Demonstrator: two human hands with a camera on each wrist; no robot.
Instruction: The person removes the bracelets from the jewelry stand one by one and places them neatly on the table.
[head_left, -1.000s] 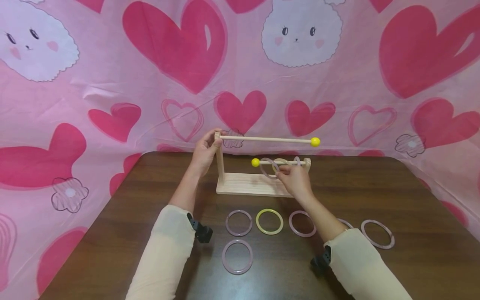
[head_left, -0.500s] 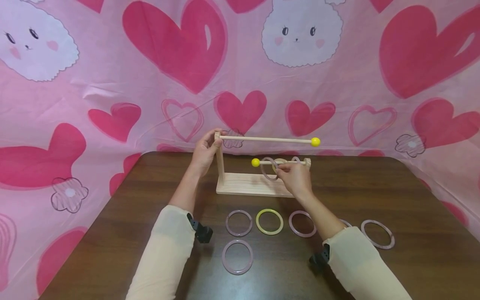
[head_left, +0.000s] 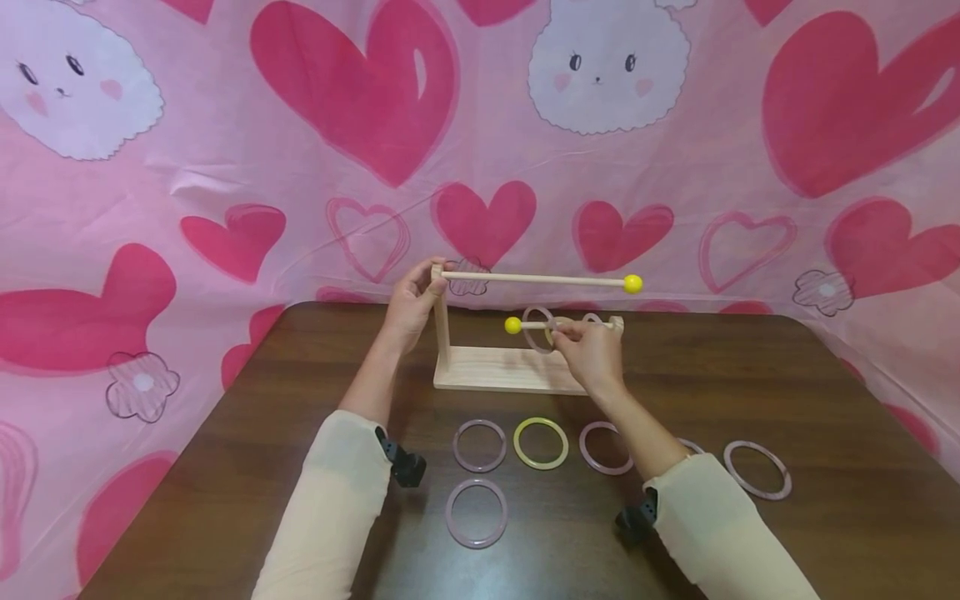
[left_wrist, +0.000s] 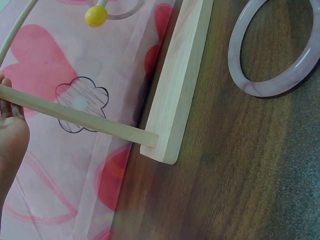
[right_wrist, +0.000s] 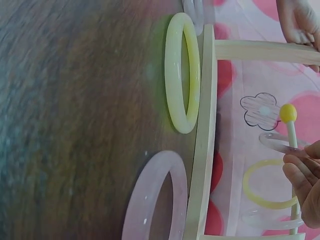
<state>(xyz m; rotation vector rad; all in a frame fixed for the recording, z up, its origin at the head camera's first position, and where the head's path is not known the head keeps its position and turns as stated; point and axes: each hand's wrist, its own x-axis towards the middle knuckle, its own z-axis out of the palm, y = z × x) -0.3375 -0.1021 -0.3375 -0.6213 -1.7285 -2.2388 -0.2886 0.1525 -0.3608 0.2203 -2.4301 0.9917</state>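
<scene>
A wooden bangle stand (head_left: 495, 367) has two rods at different heights, each tipped with a yellow ball. My left hand (head_left: 410, 307) holds the top of its taller left post (left_wrist: 75, 116), thumb in front and fingers behind. With thumb and fingertips, my right hand (head_left: 592, 357) pinches a pale purple bangle (right_wrist: 272, 144) that encircles the lower rod (right_wrist: 292, 131) near its yellow ball (head_left: 512, 325). Further along that rod hang a yellow bangle (right_wrist: 246, 186) and a whitish bangle (right_wrist: 255, 220), partly hidden by the right hand in the head view. The upper rod (head_left: 532, 279) carries no bangle.
On the brown table (head_left: 360, 542) lie a yellow bangle (head_left: 517, 450) and several purple ones, including a front bangle (head_left: 450, 525) and one at far right (head_left: 786, 483). The right forearm partly covers another. A pink heart-patterned cloth (head_left: 300, 158) hangs behind.
The pinched purple bangle has risen slightly on the lower rod, with the right hand almost in place. The left hand keeps its hold on the post.
</scene>
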